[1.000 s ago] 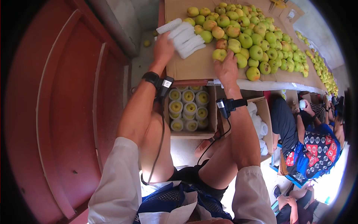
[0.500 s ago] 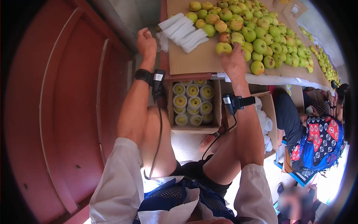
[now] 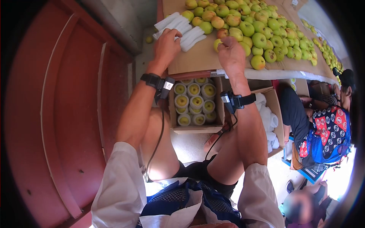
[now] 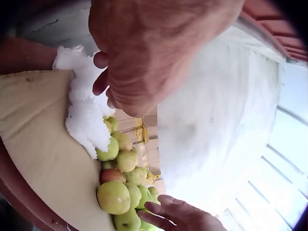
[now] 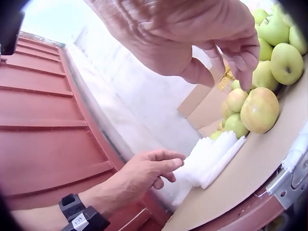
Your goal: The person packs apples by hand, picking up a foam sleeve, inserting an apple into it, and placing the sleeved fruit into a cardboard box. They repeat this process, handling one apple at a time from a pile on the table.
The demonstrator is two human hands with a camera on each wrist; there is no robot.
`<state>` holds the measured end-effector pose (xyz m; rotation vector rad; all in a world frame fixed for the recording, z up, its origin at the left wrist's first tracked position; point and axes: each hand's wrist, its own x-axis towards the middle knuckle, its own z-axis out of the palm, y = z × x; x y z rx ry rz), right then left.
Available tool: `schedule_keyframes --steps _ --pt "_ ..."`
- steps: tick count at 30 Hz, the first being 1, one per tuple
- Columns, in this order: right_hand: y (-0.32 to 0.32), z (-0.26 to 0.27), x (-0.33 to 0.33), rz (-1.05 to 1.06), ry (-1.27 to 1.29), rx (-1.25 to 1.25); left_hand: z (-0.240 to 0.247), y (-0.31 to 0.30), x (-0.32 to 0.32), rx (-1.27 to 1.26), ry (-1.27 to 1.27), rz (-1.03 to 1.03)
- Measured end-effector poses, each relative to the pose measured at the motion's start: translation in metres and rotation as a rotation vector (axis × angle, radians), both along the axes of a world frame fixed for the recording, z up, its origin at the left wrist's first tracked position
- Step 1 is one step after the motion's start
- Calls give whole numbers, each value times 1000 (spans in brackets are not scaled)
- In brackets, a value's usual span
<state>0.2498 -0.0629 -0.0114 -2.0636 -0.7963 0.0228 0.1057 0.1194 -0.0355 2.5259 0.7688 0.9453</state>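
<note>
White foam net sleeves (image 3: 189,38) lie in a flattened stack on the cardboard-covered table. My left hand (image 3: 166,47) is over the near left part of the stack, fingers loosely bent with nothing held. In the right wrist view, the left fingertips (image 5: 174,162) come right up to the sleeves (image 5: 211,159). My right hand (image 3: 232,57) hovers over the near end of the apple pile, fingers relaxed and holding nothing. A yellow-green apple (image 5: 260,110) sits just below its fingertips in the right wrist view. Beside it, a redder apple (image 3: 222,33) shows past the right hand.
Below the table edge, a carton (image 3: 218,123) holds apples in foam nets. Another carton (image 3: 280,129) of white foam nets stands right of it. A red door (image 3: 49,114) is at left. Other people sit at right, one with a patterned blue garment (image 3: 330,133).
My left hand moved off the sleeves to the left, then came back over them. The right hand, earlier at the nearest yellow-green apple, has lifted slightly with its fingers free of it.
</note>
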Motion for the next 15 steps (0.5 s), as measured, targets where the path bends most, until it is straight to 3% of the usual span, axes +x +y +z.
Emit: schedule_keyframes --steps 5,11,15 --pt "-1 2 0 24 -4 -29 8 -13 -1 -125 172 -55" --pt "0 -3 1 40 51 -21 -2 -13 2 -5 267 8" --pt "1 -8 2 54 49 -25 -3 -12 7 -81 159 76"
